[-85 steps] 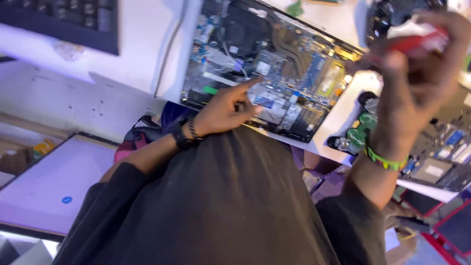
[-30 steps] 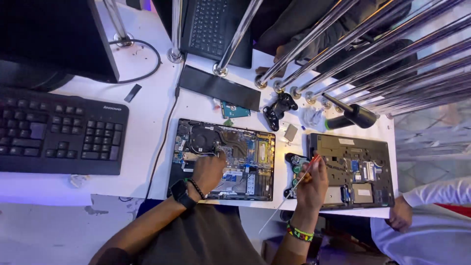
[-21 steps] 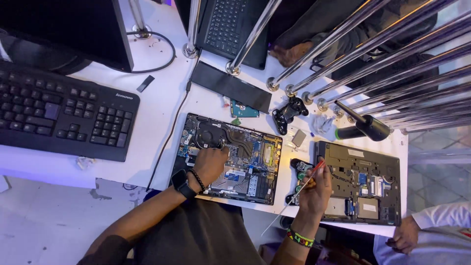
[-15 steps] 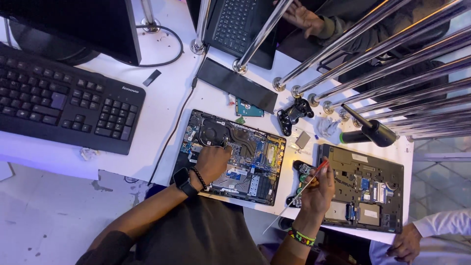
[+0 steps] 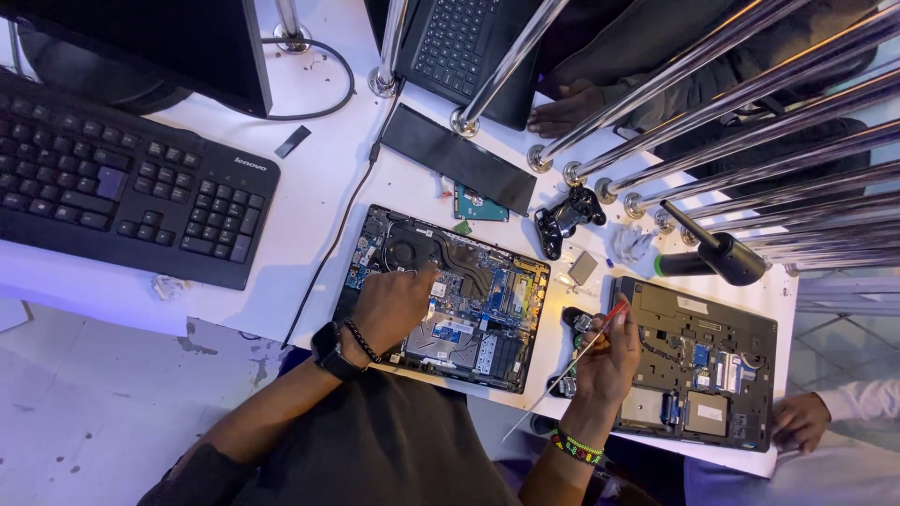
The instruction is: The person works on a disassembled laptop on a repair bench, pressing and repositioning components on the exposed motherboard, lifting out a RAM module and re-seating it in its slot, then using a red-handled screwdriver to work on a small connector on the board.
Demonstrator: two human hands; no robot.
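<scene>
Opened laptop (image 5: 469, 305) lies bottom-up at the centre of the frame on the white table (image 5: 309, 201), circuit boards and fan exposed. Our left hand (image 5: 394, 305) rests on its left half, fingers curled together and pressing the board. Our right hand (image 5: 609, 356), just right of it, is clamped on a red-handled screwdriver (image 5: 586, 351). Further right sits a second opened laptop (image 5: 703, 361); another person's hand (image 5: 802, 422) touches its lower right corner. A black keyboard (image 5: 122, 197) fills the upper left.
</scene>
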